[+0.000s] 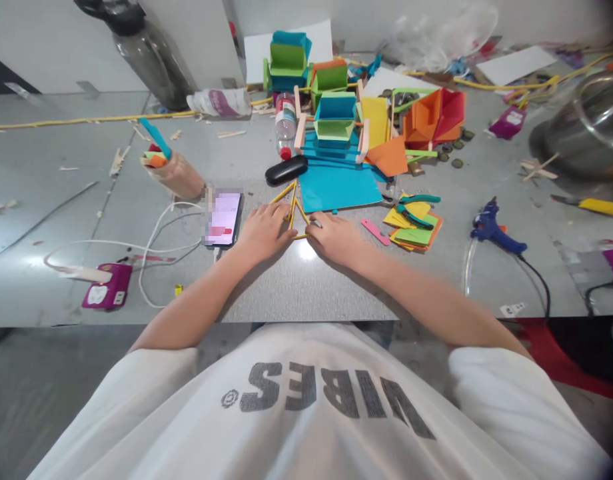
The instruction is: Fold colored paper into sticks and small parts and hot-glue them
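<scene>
A small angular frame of thin yellow sticks (302,213) stands on the grey table between my two hands. My left hand (265,231) is at its left side, with fingers closed around the sticks. From the right, my right hand (335,240) pinches the lower right corner between thumb and fingers. My fingers partly hide the joints. Just beyond lie a blue sheet (339,189) and a black oblong case (286,171). A phone (223,219) with a lit screen is close to my left hand, and a pink strip (375,232) lies to the right of my right hand.
Folded coloured-paper models (335,117) stand at the back. Pliers with teal handles (416,212) rest on paper pieces (415,237). A blue glue gun (496,227) is farther right, near a metal pot (589,130). White cable (146,250) loops left toward a purple adapter (107,287).
</scene>
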A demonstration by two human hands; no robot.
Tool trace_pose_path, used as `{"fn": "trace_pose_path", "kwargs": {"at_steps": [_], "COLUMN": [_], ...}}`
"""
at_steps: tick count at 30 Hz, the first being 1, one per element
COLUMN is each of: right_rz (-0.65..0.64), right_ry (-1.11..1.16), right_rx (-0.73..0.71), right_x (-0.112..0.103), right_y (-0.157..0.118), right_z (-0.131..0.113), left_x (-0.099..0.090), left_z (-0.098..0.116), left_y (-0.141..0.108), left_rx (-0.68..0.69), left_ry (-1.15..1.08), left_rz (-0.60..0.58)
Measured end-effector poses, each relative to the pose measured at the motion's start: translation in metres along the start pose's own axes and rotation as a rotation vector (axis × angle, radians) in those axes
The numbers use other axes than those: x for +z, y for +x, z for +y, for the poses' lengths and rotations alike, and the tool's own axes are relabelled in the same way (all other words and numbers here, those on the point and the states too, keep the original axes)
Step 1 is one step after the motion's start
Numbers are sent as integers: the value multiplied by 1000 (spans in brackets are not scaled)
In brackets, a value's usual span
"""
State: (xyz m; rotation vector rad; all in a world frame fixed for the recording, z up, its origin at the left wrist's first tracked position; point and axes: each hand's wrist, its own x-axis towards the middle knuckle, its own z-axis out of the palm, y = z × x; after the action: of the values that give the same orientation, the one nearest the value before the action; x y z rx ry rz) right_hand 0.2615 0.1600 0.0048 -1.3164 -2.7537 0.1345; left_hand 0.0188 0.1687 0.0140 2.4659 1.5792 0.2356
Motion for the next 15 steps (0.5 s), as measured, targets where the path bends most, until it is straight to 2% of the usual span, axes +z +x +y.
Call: {"fn": "trace_pose_path", "kwargs": {"at_steps": [5, 15], "right_rz": [-19, 64], "right_ry": [-44, -55], "right_rx": [-10, 155], "right_x": [6, 8], "right_y": [22, 54], "right_z": [-12, -20], "left_x": [-3, 5], "left_z": [-16, -31], "left_y": [0, 13], "left_rx": [0, -23], "left_ry": [12, -101], "left_rz": [6, 94]}}
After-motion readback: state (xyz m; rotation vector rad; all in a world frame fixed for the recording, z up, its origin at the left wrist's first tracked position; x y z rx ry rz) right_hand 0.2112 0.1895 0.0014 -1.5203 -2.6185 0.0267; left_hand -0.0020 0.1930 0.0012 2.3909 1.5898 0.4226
